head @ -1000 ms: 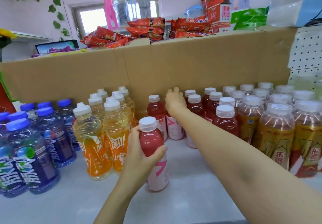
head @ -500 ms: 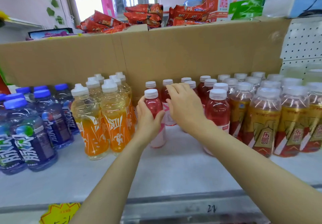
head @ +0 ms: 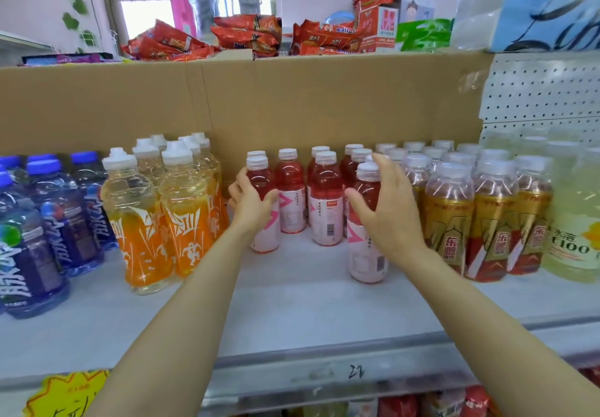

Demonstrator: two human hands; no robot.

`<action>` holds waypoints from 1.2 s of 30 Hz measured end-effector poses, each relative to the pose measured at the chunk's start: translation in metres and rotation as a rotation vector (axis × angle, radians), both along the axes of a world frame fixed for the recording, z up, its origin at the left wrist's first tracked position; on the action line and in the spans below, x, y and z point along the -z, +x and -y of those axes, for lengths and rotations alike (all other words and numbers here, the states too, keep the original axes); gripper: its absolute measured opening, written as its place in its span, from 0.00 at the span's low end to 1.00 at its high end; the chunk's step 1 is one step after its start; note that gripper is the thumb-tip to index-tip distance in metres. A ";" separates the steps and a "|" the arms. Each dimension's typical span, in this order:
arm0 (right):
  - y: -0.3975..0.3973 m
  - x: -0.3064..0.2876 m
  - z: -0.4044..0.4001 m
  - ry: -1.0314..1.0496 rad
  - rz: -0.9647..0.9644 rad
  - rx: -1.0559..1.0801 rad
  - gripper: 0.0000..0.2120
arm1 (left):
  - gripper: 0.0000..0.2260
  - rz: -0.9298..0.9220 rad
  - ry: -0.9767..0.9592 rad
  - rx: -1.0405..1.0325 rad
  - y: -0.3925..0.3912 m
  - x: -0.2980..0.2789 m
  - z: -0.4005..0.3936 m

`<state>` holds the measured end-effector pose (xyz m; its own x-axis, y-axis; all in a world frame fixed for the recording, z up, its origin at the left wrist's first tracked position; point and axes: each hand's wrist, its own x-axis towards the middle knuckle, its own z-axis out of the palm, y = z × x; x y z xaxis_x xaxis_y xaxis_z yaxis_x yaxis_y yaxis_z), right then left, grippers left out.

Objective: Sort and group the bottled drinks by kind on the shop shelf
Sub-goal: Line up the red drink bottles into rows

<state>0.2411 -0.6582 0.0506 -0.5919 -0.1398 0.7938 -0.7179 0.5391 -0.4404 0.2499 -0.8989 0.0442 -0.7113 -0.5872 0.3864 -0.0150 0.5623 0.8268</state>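
Several red drink bottles with white caps and pink-white labels stand mid-shelf. My left hand (head: 251,204) grips the leftmost one (head: 259,178) around its middle, upright on the shelf (head: 292,306) beside the orange bottles (head: 139,221). My right hand (head: 388,212) curls round the front red bottle (head: 367,260), thumb across its front and fingers behind its neck. Two more red bottles (head: 326,199) stand between my hands, with others behind them. The palms hide part of both held bottles.
Blue bottles (head: 48,221) fill the far left. Gold-and-red labelled bottles (head: 493,221) crowd the right, then pale yellow ones (head: 574,221). A cardboard wall (head: 292,101) backs the shelf, with snack packs (head: 246,36) on top. A price rail (head: 324,374) runs along the front edge.
My left hand has pushed its red bottle further back beside the orange ones. My right hand left the back bottles and came forward and right onto the front red bottle.
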 end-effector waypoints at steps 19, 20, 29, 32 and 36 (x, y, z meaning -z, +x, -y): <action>0.021 0.014 0.070 -0.079 0.227 -0.361 0.51 | 0.26 -0.150 -0.112 0.310 0.063 -0.034 -0.066; 0.017 0.012 0.074 -0.062 0.270 -0.401 0.52 | 0.26 -0.088 -0.151 0.304 0.064 -0.035 -0.062; 0.015 0.031 0.050 -0.068 0.462 -0.681 0.37 | 0.49 -0.063 -0.188 0.357 0.056 -0.012 -0.056; -0.002 0.038 0.059 -0.055 0.371 -0.423 0.38 | 0.48 -0.093 -0.181 0.327 0.049 -0.008 -0.059; -0.022 0.024 0.063 0.115 0.160 -0.131 0.36 | 0.50 -0.126 -0.232 0.285 0.050 -0.003 -0.046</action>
